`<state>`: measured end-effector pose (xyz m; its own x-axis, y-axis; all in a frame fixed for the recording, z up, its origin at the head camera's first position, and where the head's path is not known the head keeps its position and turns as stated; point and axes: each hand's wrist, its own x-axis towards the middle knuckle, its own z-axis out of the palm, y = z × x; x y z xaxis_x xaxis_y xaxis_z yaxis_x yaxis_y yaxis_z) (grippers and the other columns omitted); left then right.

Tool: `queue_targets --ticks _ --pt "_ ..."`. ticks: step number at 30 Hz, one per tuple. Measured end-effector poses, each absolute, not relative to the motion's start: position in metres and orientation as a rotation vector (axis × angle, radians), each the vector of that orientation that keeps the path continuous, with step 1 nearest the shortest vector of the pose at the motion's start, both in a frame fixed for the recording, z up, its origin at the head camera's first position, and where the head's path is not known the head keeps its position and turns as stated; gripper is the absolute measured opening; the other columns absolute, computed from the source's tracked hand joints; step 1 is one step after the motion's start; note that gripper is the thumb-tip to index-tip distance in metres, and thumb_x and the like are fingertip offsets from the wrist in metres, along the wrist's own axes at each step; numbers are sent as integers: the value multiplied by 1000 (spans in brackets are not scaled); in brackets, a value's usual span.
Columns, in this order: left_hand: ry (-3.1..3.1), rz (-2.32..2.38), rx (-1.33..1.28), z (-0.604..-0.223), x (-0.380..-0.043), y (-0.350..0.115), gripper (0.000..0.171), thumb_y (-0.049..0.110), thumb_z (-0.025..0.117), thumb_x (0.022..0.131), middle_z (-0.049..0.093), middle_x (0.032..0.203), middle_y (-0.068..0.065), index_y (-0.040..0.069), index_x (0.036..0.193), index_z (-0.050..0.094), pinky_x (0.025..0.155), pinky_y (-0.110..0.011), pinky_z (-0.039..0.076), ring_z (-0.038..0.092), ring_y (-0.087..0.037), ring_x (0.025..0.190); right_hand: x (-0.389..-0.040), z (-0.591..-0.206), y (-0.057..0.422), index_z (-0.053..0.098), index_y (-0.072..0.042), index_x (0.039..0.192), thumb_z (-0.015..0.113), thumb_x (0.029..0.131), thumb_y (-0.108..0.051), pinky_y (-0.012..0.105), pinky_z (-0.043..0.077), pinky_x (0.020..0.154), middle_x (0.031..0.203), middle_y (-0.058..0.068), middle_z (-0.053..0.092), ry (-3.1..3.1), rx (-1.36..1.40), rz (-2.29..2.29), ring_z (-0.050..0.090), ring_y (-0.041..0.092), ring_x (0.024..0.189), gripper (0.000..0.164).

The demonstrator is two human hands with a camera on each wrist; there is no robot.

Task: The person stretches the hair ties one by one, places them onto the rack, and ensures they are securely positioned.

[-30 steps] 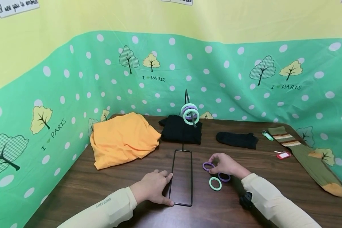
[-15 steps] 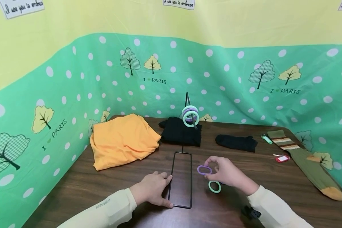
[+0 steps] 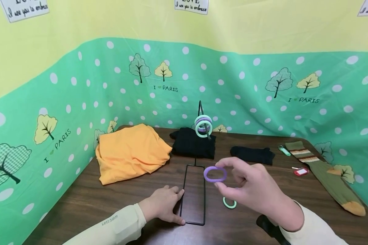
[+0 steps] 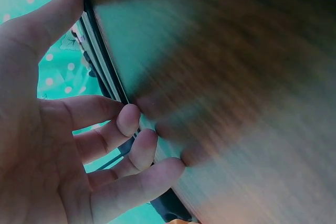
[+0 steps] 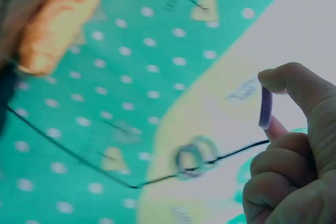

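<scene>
My right hand (image 3: 259,187) pinches a purple ring (image 3: 206,174) between thumb and index finger, raised over the table beside the stand's base. In the right wrist view the ring (image 5: 266,107) shows edge-on. My left hand (image 3: 163,205) rests at the left side of the black wire stand's rectangular base (image 3: 204,195), thumb at the near corner. Its fingers (image 4: 163,177) reach past the wire to the tabletop. On the stand's raised arm (image 3: 199,108) hang mint green rings (image 3: 196,132) with purple between them. Another mint ring (image 3: 229,207) lies on the table, partly hidden by my right thumb.
An orange cloth (image 3: 132,153) lies left on the wooden table (image 3: 89,204), with folded black cloth (image 3: 193,144) behind the stand. To the right are a black sock (image 3: 253,154), a green key tag (image 3: 284,150), a red key tag (image 3: 301,171) and an olive striped sock (image 3: 328,180).
My right hand has lifted the purple ring off the table and brought it left toward the stand. A second purple ring is now hidden behind that hand. The left hand stays put.
</scene>
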<state>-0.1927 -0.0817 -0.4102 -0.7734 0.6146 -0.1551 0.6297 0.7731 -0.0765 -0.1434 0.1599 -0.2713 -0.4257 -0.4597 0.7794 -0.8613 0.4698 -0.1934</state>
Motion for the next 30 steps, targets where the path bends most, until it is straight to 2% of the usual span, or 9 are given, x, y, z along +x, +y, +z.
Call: queue_targets --ticks 2,7,10,13,18,23,30 --pt "2845 -188 1005 -411 -192 -82 95 78 55 67 56 123 -1 14 137 47 80 -33 50 57 -26 97 -143 -260 156 63 -7 94 59 86 -39 6 18 43 48 -10 25 -1916 1097 751 18 -6 44 33" --pt "2839 -189 1002 -412 -192 -82 95 78 55 67 55 123 -1 14 137 46 80 -33 50 57 -25 97 -150 -238 147 66 -1 89 61 83 -33 8 15 42 49 -12 23 -1712 1035 694 17 -5 43 34" --pt "2831 -182 995 -413 -191 -82 95 78 55 67 55 124 -1 15 137 46 81 -34 50 57 -26 98 -158 -233 142 65 -4 92 62 82 -32 11 15 42 48 -11 22 -1759 976 652 17 -4 44 31" --pt "2824 -171 989 -413 -190 -82 95 78 55 67 55 124 -2 15 137 46 81 -34 50 57 -27 100 -168 -233 139 63 -7 97 69 75 -27 14 15 40 47 -10 22 -1871 912 600 16 -2 42 30" --pt "2825 -176 993 -414 -189 -82 95 78 55 67 55 124 -1 15 137 46 81 -34 50 57 -27 100 -186 -241 138 59 -9 109 80 66 -19 18 14 39 48 -10 20 -2061 781 565 12 0 44 49" --pt "2828 -180 1004 -413 -191 -83 95 78 55 67 55 123 -2 14 137 46 80 -33 50 57 -26 98 -194 -253 145 55 -11 121 81 67 -24 21 16 38 48 -12 17 -2223 689 621 10 -1 43 61" --pt "2844 -175 1018 -410 -193 -83 95 78 55 67 57 121 -1 14 137 47 77 -32 51 57 -24 93 -209 -277 169 53 -17 124 79 71 -32 24 23 40 48 -10 19 -2502 553 831 18 3 41 62"
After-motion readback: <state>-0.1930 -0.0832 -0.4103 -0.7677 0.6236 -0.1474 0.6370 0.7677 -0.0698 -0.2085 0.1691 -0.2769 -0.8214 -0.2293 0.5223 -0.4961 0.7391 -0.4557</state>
